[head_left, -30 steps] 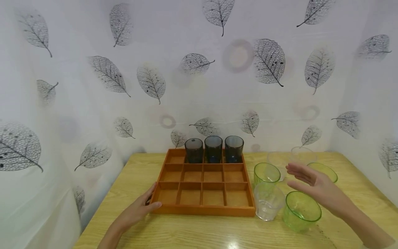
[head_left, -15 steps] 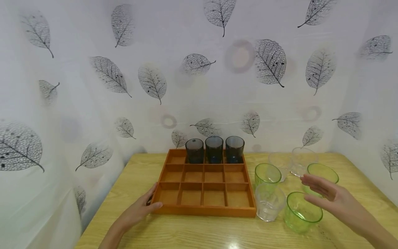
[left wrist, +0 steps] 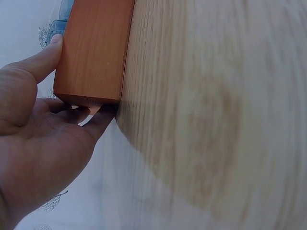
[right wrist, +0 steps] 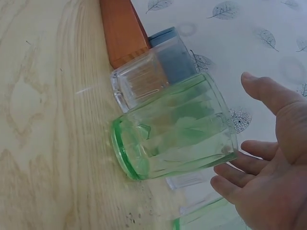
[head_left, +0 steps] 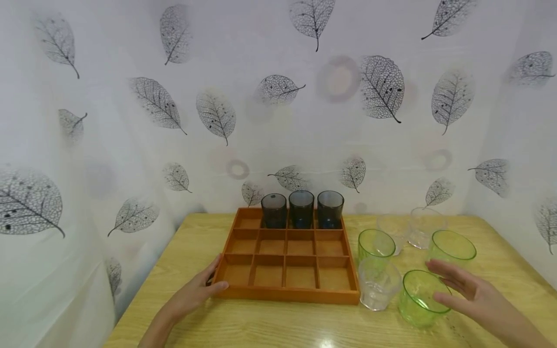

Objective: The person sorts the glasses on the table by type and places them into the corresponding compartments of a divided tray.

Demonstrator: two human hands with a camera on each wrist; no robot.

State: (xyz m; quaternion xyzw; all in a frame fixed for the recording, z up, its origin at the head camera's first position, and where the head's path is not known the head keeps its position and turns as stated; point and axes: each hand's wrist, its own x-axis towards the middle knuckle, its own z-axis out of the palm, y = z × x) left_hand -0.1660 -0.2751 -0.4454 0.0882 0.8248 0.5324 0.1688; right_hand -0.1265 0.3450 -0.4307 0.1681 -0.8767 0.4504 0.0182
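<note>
My left hand (head_left: 191, 294) holds the front left corner of a brown wooden compartment tray (head_left: 287, 293), thumb at its front rim and fingers against its left side. In the left wrist view the thumb and fingers (left wrist: 98, 122) meet the tray's corner (left wrist: 91, 57). Three dark blue glasses (head_left: 301, 212) stand upright in the tray's back row. My right hand (head_left: 474, 297) is spread beside a green glass (head_left: 413, 309), thumb apart from the fingers. The right wrist view shows its fingertips near that glass's rim (right wrist: 223, 115); whether they touch it is unclear.
Between tray and right hand stand a clear glass (head_left: 376, 292) and another green glass (head_left: 370, 246). Farther back are two clear glasses, one (head_left: 422, 232) by the curtain (head_left: 270, 135), and a green glass (head_left: 452, 246). All stand on the wooden table (head_left: 261, 324).
My right hand has moved right, then down and toward me, to the near green glass. The left hand stays at the tray's corner.
</note>
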